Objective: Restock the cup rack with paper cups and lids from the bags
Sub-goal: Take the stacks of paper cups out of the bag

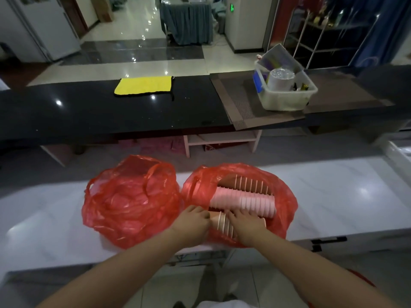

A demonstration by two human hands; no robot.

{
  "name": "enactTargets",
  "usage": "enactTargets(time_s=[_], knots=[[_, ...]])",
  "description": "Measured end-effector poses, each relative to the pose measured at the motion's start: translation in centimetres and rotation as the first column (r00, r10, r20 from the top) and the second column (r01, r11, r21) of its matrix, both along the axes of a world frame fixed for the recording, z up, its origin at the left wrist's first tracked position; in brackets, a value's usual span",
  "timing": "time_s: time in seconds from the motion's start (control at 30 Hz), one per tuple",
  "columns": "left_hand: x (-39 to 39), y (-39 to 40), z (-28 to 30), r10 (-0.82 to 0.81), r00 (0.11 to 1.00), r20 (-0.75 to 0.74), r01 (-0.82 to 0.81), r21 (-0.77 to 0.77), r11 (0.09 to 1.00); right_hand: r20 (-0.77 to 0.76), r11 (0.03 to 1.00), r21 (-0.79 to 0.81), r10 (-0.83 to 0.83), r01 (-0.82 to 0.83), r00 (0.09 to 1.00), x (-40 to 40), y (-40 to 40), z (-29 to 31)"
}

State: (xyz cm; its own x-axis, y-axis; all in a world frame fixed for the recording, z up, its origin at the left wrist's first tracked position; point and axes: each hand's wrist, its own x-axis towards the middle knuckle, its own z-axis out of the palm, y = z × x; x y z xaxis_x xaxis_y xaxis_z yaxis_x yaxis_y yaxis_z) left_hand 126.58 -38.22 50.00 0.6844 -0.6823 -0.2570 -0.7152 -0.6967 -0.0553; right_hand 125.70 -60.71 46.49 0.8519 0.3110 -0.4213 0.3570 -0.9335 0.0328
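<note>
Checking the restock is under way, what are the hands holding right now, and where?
Both hold the nearest sleeve of brown paper cups in the right red bag: left hand at its left end, right hand over its right part.

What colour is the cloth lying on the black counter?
Yellow with a dark edge; the cloth shows in the head view.

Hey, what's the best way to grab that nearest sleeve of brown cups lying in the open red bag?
Probably from above, one hand near each end: the brown cup stack lies on its side, long and loosely nested, so a single middle grip could let it sag or separate. The left hand and right hand already bracket it.
</note>
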Motion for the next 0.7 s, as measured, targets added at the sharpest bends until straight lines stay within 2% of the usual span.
enactTargets(time_s=[0.17, 0.4, 0.53, 0.7], knots=[[0.6, 1.0, 0.6, 0.029, 1.0, 0.005, -0.029, 0.086, 0.996, -0.019, 0.992, 0.086, -0.088, 0.089, 0.996, 0.1, -0.2, -0.4], [2.1, 1.2, 1.8, 0.172, 0.984, -0.053, -0.156, 0.231, 0.96, -0.001, 0.952, 0.19, -0.242, 0.238, 0.97, -0.2, -3.0, 1.7], [3.3, 0.7, 2.5, 0.214, 0.976, -0.043, -0.199, 0.228, 0.953, 0.017, 0.922, 0.249, -0.309, 0.295, 0.951, -0.5, -4.2, 2.7], [4.7, 0.5, 3.1, 0.242, 0.97, -0.009, -0.236, 0.191, 0.953, 0.054, 0.846, 0.412, -0.393, 0.338, 0.918, -0.6, -5.9, 3.5]])
